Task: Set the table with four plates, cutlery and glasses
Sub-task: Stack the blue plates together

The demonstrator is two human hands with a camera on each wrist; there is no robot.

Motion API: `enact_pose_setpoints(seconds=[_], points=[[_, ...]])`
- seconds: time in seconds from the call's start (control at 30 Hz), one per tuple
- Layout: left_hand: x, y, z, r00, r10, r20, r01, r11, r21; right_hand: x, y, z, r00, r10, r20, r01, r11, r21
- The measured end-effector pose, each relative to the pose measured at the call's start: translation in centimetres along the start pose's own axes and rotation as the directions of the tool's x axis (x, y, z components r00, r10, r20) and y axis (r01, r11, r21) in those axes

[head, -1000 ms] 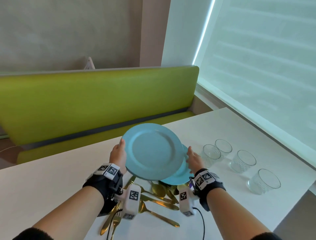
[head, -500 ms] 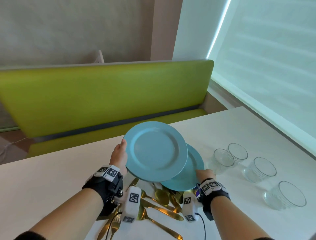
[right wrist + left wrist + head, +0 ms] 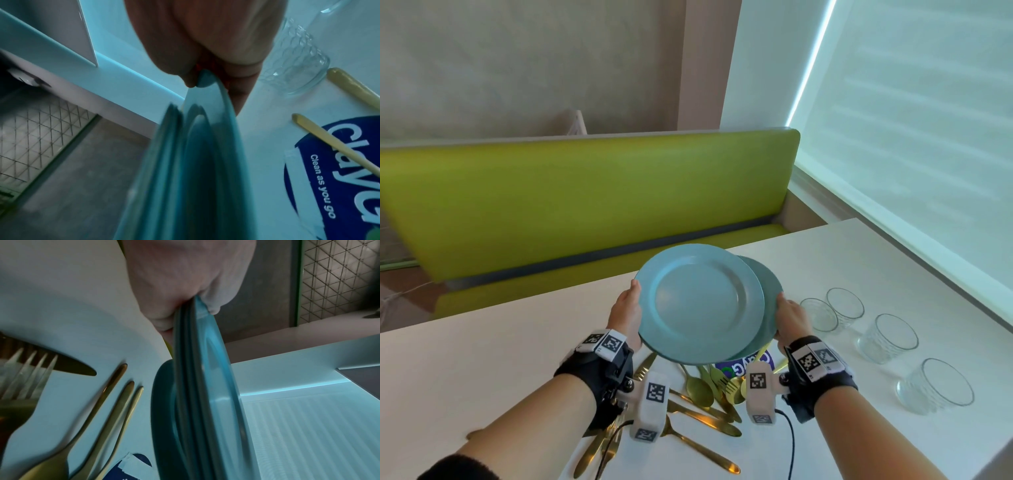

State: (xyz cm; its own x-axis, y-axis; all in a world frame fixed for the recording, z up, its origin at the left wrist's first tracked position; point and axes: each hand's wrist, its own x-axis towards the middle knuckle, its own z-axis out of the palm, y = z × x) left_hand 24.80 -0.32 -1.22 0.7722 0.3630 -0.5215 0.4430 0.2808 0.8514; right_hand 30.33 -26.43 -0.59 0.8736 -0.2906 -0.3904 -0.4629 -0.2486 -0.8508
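A stack of blue plates [image 3: 697,301] hangs tilted above the white table [image 3: 482,359]. My left hand [image 3: 625,310] grips the stack's left rim; the left wrist view shows my thumb and fingers [image 3: 185,288] pinching several rims [image 3: 197,369] together. My right hand [image 3: 789,318] grips the right rim of a lower, offset blue plate [image 3: 770,301]; in the right wrist view my fingers [image 3: 205,32] pinch that rim [image 3: 207,129]. Gold cutlery [image 3: 702,390] lies in a loose heap under the plates. Several clear glasses [image 3: 887,337] stand at the right.
A green bench [image 3: 585,205] runs along the table's far side. A window blind [image 3: 911,137] fills the right. A blue round label [image 3: 743,365] reading "Clean as you go" lies on the table among the cutlery.
My right hand left the top plate's rim, dropped to the lower offset plate and now holds it by its right rim, raised closer under the stack. The left hand kept its grip.
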Motion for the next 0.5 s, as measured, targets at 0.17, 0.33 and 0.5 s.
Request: enact_pose_setpoints(seconds=[0.17, 0.33, 0.5], points=[[-1.9, 0.2, -0.8, 0.999, 0.048, -0.004, -0.048, 0.999, 0.022, -3.0, -0.4, 0.9, 0.999, -0.016, 0.041, 0.009, 0.988, 0.155], [-4.0, -0.2, -3.5, 0.975, 0.207, -0.084, -0.197, 0.974, 0.11, -6.5, 1.2, 3.3, 0.998, 0.02, 0.057, -0.031, 0.981, 0.192], [-5.3, -1.0, -9.5, 0.959, 0.264, -0.099, -0.238, 0.948, 0.213, -11.5, 3.0, 7.0, 0.996, 0.079, 0.04, -0.085, 0.979, 0.183]])
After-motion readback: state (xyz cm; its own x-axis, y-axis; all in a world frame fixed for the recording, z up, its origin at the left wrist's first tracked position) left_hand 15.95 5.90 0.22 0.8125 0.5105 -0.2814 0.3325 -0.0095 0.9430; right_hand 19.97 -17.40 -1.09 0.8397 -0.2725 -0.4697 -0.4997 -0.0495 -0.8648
